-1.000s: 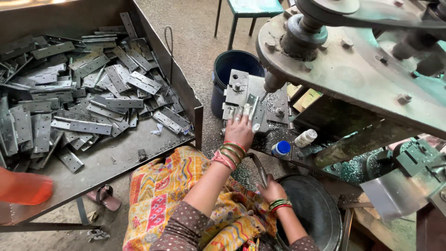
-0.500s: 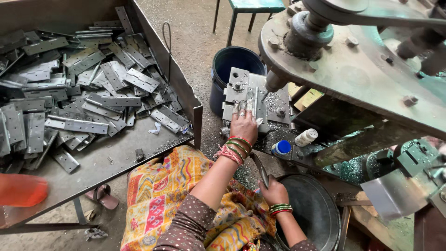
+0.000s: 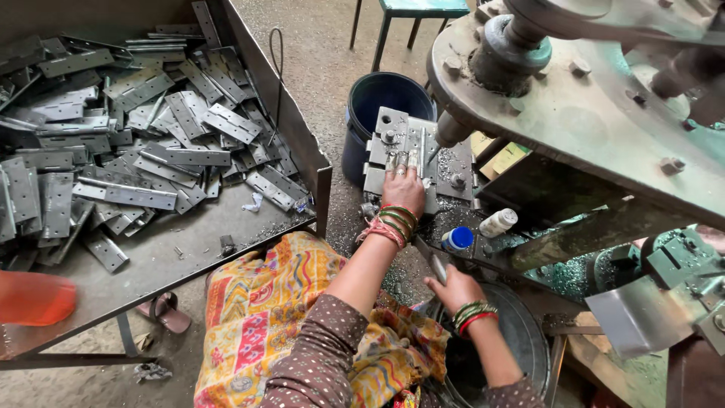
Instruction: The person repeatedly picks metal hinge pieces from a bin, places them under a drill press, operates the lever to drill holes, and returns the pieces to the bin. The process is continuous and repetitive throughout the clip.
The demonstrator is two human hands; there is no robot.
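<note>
the left hand (image 3: pixel 404 189) lies flat, fingers stretched forward, on the grey metal die block (image 3: pixel 393 147) of a press machine (image 3: pixel 596 113); it presses down rather than closes round anything. the block sits in a tight pocket: the blue bucket (image 3: pixel 377 102) just behind it, the steel tray's corner edge (image 3: pixel 323 193) to its left, and the machine's heavy round plate overhanging it on the right. the only open room is the strip of gritty floor between tray and bucket.

the right hand (image 3: pixel 453 291) is curled about a slim metal handle (image 3: pixel 436 264) that slants up from the lap; how tightly it closes cannot be told, as the fingers wrap out of sight. it hovers at the rim of a dark round pan (image 3: pixel 529 340), whose lower part is cut off by the frame.

counts: two hands, each wrist with several red and green bangles; one bucket; one blue-capped bottle (image 3: pixel 457 239) and one small white bottle (image 3: pixel 498 222) just beside each other. the hinge plates (image 3: pixel 136 143) heaped in the tray are too many and too overlapped to count, and the heap runs off the left edge. an orange blur (image 3: pixel 34 298) at the left edge cannot be made out.
</note>
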